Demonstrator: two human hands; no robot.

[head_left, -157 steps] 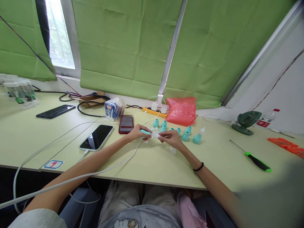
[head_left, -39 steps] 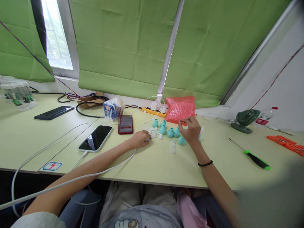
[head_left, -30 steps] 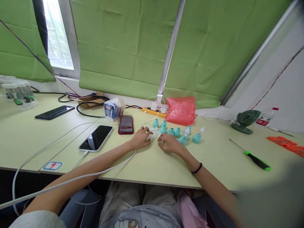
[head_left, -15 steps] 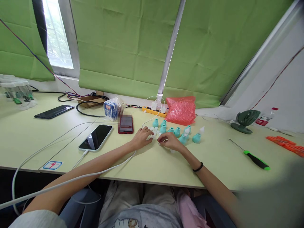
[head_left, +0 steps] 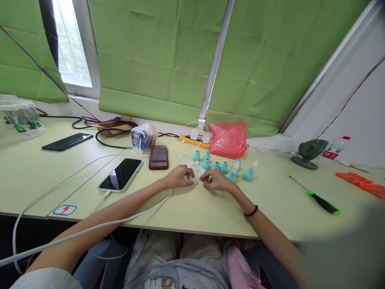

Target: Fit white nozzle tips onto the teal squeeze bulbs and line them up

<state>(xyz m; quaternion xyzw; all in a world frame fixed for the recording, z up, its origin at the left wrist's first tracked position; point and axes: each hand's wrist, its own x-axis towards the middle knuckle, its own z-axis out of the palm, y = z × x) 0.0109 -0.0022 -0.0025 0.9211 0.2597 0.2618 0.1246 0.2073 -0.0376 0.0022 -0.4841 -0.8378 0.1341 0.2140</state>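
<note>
R hand (head_left: 217, 180) back from teal bulbs (head_left: 223, 167), now by L hand (head_left: 179, 176); both curled at white bits (head_left: 195, 165). Pinching or not, I can't tell.

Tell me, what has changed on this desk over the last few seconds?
The tipped teal bulb that both hands held up has been let go: the right hand carried it out to the row of teal bulbs, then came back beside the left hand. Both are now low among the small white parts. The phone, screwdriver and fan stayed put.
</note>
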